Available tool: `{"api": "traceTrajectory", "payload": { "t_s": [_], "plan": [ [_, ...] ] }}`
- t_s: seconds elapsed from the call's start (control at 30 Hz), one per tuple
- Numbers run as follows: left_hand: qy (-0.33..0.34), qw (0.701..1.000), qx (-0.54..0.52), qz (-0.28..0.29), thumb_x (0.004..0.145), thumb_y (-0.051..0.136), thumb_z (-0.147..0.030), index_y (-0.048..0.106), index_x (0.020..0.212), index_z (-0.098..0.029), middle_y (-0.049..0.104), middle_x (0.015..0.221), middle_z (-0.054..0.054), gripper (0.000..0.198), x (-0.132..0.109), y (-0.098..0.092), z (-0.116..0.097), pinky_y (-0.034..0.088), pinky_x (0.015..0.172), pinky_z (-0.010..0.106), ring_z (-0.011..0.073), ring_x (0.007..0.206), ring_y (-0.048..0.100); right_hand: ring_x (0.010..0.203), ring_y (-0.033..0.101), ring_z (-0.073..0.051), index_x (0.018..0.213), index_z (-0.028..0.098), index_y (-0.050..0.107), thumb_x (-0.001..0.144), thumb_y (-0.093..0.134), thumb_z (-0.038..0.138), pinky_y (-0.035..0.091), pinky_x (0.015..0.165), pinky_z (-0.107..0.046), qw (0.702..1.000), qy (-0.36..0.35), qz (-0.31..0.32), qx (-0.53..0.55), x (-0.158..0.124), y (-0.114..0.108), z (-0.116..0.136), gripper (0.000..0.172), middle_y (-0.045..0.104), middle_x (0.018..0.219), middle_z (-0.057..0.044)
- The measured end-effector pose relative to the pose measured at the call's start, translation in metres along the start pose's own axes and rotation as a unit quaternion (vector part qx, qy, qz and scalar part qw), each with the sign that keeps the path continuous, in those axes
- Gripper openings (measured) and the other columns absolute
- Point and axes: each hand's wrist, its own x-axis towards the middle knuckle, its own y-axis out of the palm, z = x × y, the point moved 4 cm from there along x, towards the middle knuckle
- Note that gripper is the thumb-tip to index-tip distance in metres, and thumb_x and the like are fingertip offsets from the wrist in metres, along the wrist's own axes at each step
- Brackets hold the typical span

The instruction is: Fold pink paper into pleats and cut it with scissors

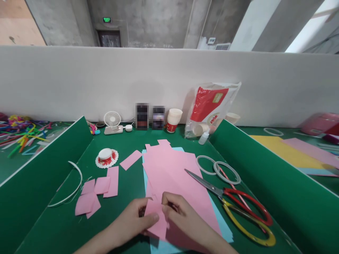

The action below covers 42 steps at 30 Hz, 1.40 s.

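Observation:
Between my two hands is a small piece of pink paper [155, 222], held above a stack of larger sheets. My left hand [137, 218] grips its left side, thumb lying across the front. At its upper right edge, my right hand [181, 213] pinches with thumb and curled fingers. Below lie large pink sheets [174, 165] over light blue sheets [224, 229]. Scissors [218, 192] with one red and one yellow handle rest on the right side of the stack, blades pointing to the upper left. Several cut pink pieces [102, 185] lie to the left.
Green dividers [50, 165] border both sides. A paper cup piece on a frilled disc [106, 157], a white strip [79, 176], and a small fan [112, 120] stand left. Behind are paper cups [174, 118], a cup bag [209, 106] and a bottle [203, 138]. White rings [227, 173] lie right.

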Motion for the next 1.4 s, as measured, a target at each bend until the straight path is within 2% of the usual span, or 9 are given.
{"api": "traceTrajectory", "payload": {
  "t_s": [0.27, 0.43, 0.57, 0.7, 0.83, 1.07, 1.13, 1.27, 1.4],
  "plan": [
    [0.015, 0.998, -0.007, -0.06, 0.068, 0.053, -0.032, 0.051, 0.071, -0.014, 0.043, 0.052, -0.007, 0.019, 0.002, -0.009, 0.0, 0.03, 0.041, 0.018, 0.007, 0.044, 0.035, 0.05, 0.035, -0.009, 0.061, 0.018, 0.039, 0.08, 0.039, 0.031, 0.029, 0.049, -0.021, 0.997, 0.016, -0.037, 0.068, 0.004, -0.006, -0.002, 0.024, 0.035, 0.055, 0.006],
    [0.027, 0.996, 0.042, -0.072, 0.067, 0.051, -0.025, 0.052, 0.067, -0.015, 0.043, 0.055, -0.007, 0.01, 0.002, -0.007, -0.002, 0.031, 0.048, 0.02, 0.0092, 0.051, 0.037, 0.053, 0.036, -0.01, 0.063, 0.018, 0.042, 0.075, 0.046, 0.022, 0.03, 0.051, -0.021, 0.999, -0.001, -0.038, 0.035, 0.003, -0.006, 0.0, 0.013, 0.037, 0.057, 0.006],
    [0.059, 0.99, 0.1, -0.081, 0.066, 0.05, -0.02, 0.05, 0.065, -0.017, 0.047, 0.059, -0.005, 0.003, 0.001, -0.004, -0.006, 0.035, 0.056, 0.021, 0.0122, 0.058, 0.043, 0.053, 0.04, -0.011, 0.059, 0.019, 0.041, 0.073, 0.04, 0.012, 0.03, 0.05, -0.021, 0.996, -0.007, -0.037, -0.076, 0.002, -0.002, 0.001, 0.015, 0.042, 0.055, 0.005],
    [0.115, 0.972, 0.178, -0.098, 0.072, 0.048, -0.028, 0.05, 0.062, -0.018, 0.051, 0.061, -0.002, 0.015, 0.0, -0.004, -0.008, 0.036, 0.059, 0.022, 0.0142, 0.061, 0.047, 0.056, 0.045, -0.012, 0.061, 0.019, 0.045, 0.076, 0.041, 0.018, 0.033, 0.052, -0.022, 0.986, -0.039, -0.038, -0.156, 0.001, 0.003, 0.002, 0.016, 0.047, 0.059, 0.002],
    [0.129, 0.96, 0.209, -0.138, 0.077, 0.043, -0.03, 0.048, 0.061, -0.019, 0.052, 0.06, -0.002, 0.02, -0.002, -0.006, -0.006, 0.036, 0.057, 0.023, 0.0142, 0.059, 0.047, 0.058, 0.047, -0.013, 0.067, 0.018, 0.047, 0.079, 0.038, 0.022, 0.035, 0.054, -0.022, 0.983, -0.043, -0.052, -0.168, 0.002, 0.003, 0.0, 0.016, 0.05, 0.062, 0.001],
    [0.165, 0.938, 0.286, -0.103, 0.08, 0.039, -0.025, 0.051, 0.069, -0.018, 0.054, 0.066, 0.001, 0.018, -0.005, 0.0, -0.005, 0.037, 0.058, 0.023, 0.0144, 0.061, 0.049, 0.057, 0.047, -0.014, 0.06, 0.019, 0.042, 0.074, 0.039, 0.015, 0.035, 0.052, -0.023, 0.97, -0.07, -0.044, -0.226, 0.001, 0.005, 0.003, 0.014, 0.049, 0.06, 0.0],
    [0.178, 0.932, 0.297, -0.111, 0.081, 0.037, -0.024, 0.05, 0.068, -0.019, 0.053, 0.065, 0.001, 0.019, -0.006, -0.001, -0.004, 0.037, 0.056, 0.022, 0.0138, 0.059, 0.048, 0.058, 0.048, -0.014, 0.06, 0.019, 0.042, 0.074, 0.039, 0.015, 0.035, 0.053, -0.024, 0.968, -0.083, -0.048, -0.23, 0.0, 0.006, 0.004, 0.014, 0.05, 0.061, 0.0],
    [0.19, 0.931, 0.277, -0.144, 0.081, 0.037, -0.022, 0.046, 0.063, -0.019, 0.05, 0.062, -0.001, 0.02, -0.007, -0.001, -0.004, 0.036, 0.054, 0.021, 0.0131, 0.058, 0.046, 0.058, 0.048, -0.013, 0.063, 0.019, 0.042, 0.075, 0.037, 0.016, 0.037, 0.054, -0.022, 0.979, -0.086, -0.068, -0.173, -0.001, 0.008, 0.004, 0.013, 0.049, 0.062, 0.0],
    [0.19, 0.931, 0.282, -0.136, 0.079, 0.037, -0.02, 0.045, 0.065, -0.019, 0.05, 0.063, 0.0, 0.016, -0.007, 0.001, -0.002, 0.037, 0.055, 0.022, 0.0133, 0.058, 0.047, 0.053, 0.045, -0.012, 0.059, 0.02, 0.038, 0.07, 0.036, 0.015, 0.035, 0.049, -0.022, 0.971, -0.121, -0.097, -0.18, -0.001, 0.01, 0.002, 0.013, 0.045, 0.057, 0.001]
  ]
}}
